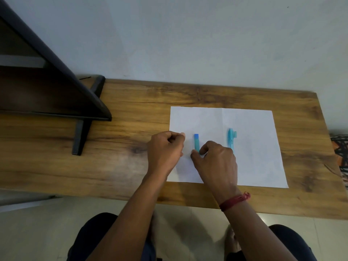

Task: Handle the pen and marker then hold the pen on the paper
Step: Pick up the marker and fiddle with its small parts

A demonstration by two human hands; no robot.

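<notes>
At your far left a dark slanted stand [56, 87] sits on the brown wood-grain desk [122, 147], well apart from the work. Moving right, your left hand [165, 149] rests at the left edge of the white sheet of paper [254, 147], curled into a loose fist; its fingers [178, 135] are drawn in, and whether they pinch anything small you cannot tell from here.

Just beside it lies the short light-blue marker with a darker blue end [196, 142], pointing away from you on the paper. Your right hand [216, 159] is over its near end, thumb and forefinger closed down around the barrel, though contact is partly hidden by the knuckles. A red thread band [235, 201] circles that wrist.

Further right, apart from the hand, the slim light-blue pen with a side clip [231, 139] lies parallel to the marker, untouched.

Both are likely light, rigid plastic with smooth, somewhat slippery barrels that will roll on paper. Take each at mid-barrel with a firm pinch; for the pen, shift toward the writing end afterwards. The paper is thin and will slide, so keep your left hand pressing it down.
</notes>
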